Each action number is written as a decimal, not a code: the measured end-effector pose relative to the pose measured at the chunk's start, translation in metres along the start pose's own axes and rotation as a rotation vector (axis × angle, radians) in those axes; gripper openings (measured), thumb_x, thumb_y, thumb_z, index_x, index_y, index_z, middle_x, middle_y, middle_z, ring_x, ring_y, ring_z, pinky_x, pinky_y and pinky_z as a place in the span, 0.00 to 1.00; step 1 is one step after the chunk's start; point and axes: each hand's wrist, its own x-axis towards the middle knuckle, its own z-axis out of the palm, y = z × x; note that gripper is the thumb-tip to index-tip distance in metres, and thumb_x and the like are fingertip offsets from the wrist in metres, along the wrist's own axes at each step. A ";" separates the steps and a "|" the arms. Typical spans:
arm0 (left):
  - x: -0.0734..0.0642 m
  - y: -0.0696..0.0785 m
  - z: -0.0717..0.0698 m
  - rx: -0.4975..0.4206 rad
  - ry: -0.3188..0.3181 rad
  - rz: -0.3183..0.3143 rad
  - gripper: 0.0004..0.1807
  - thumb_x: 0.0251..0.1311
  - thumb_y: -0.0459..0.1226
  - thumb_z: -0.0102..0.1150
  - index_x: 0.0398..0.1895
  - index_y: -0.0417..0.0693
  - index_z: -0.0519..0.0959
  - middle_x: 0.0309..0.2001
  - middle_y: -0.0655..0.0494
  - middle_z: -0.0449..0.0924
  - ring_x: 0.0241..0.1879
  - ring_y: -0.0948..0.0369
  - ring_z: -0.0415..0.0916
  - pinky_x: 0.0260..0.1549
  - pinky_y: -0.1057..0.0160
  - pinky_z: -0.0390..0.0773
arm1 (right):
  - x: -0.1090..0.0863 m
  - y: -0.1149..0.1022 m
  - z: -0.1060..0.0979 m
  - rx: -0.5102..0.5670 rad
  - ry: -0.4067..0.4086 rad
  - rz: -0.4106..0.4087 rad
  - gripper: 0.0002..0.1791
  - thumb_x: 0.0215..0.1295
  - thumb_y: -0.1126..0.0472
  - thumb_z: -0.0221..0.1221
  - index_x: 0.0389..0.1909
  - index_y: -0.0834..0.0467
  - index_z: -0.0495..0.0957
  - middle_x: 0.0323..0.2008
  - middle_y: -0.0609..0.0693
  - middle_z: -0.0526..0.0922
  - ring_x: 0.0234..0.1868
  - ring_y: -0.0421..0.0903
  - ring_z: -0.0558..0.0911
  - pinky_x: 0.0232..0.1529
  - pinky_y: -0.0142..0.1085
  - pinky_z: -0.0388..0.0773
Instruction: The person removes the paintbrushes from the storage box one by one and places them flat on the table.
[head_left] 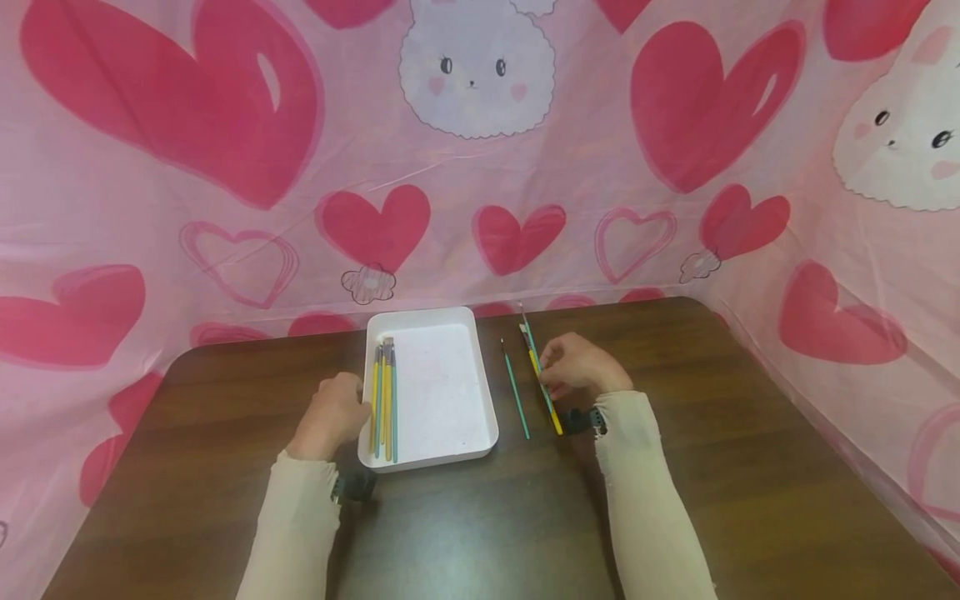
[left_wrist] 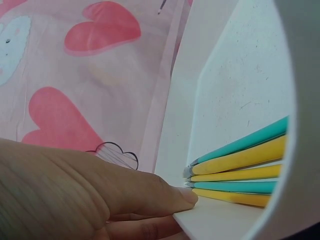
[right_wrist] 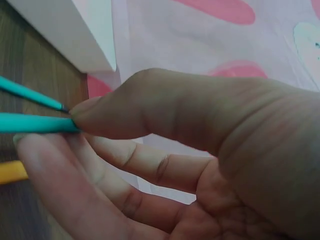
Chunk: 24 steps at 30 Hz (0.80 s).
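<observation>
My left hand (head_left: 330,417) grips the left wall of a white tray (head_left: 442,392), its thumb on the rim and its other fingers outside, as the left wrist view shows. Several yellow and teal paintbrushes (head_left: 387,400) lie side by side along that wall inside the tray. Right of the tray, my right hand (head_left: 581,365) pinches a teal paintbrush (right_wrist: 35,123) between thumb and fingers. A yellow paintbrush (head_left: 557,423) lies close under it on the table, partly hidden by the held one. Between them and the tray lies a thin teal paintbrush (head_left: 516,392).
The brown wooden table (head_left: 450,533) has rounded far corners. A pink cloth (head_left: 450,175) with hearts and rabbit faces hangs behind it and along the sides. The tray's far end is near the table's back edge.
</observation>
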 end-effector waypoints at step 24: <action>0.000 -0.001 0.001 -0.001 0.010 0.016 0.19 0.65 0.34 0.64 0.55 0.35 0.75 0.42 0.42 0.82 0.37 0.52 0.81 0.34 0.54 0.85 | -0.002 0.023 -0.017 -0.106 -0.006 0.158 0.03 0.63 0.69 0.64 0.33 0.65 0.79 0.27 0.54 0.82 0.27 0.48 0.85 0.32 0.40 0.85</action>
